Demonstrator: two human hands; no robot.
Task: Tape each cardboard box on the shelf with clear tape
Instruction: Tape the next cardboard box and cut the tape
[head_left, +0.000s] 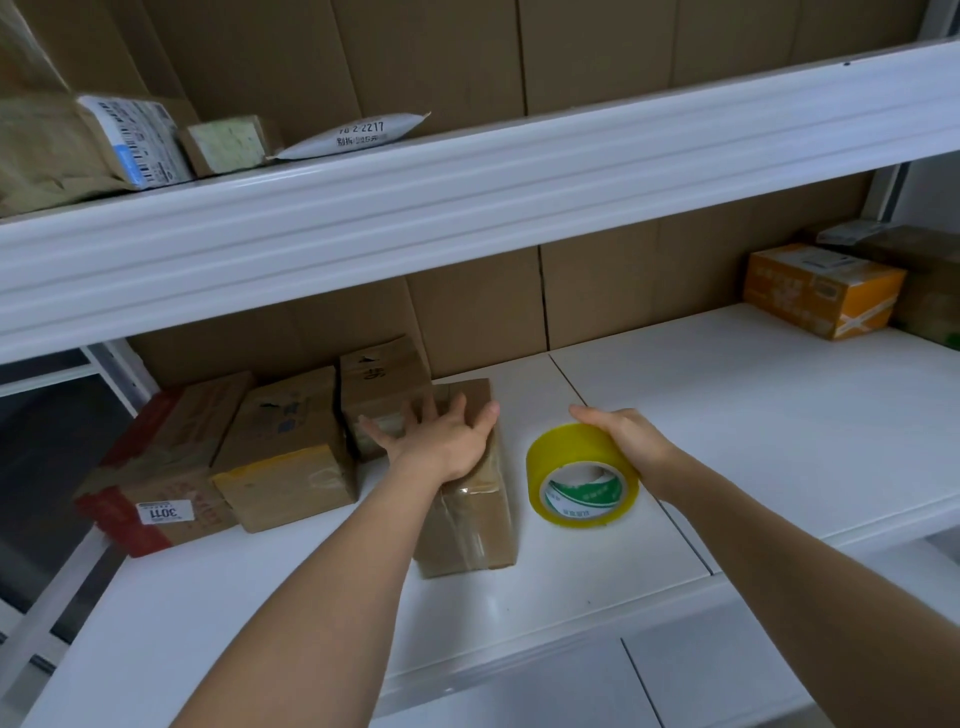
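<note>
A small brown cardboard box lies on the white shelf, with shiny clear tape across its near end. My left hand rests on top of its far half with fingers spread, the thumb at its right edge. Just to the right stands a yellowish roll of clear tape on its edge, its green-and-white core label facing me. My right hand grips the roll from above and from the right. Three more cardboard boxes sit left of the small one: one with red print, a middle one and a taller one behind.
An orange box and a darker box stand at the shelf's far right. The upper shelf beam hangs close above, carrying parcels and a white mailer bag. Cardboard sheets line the back.
</note>
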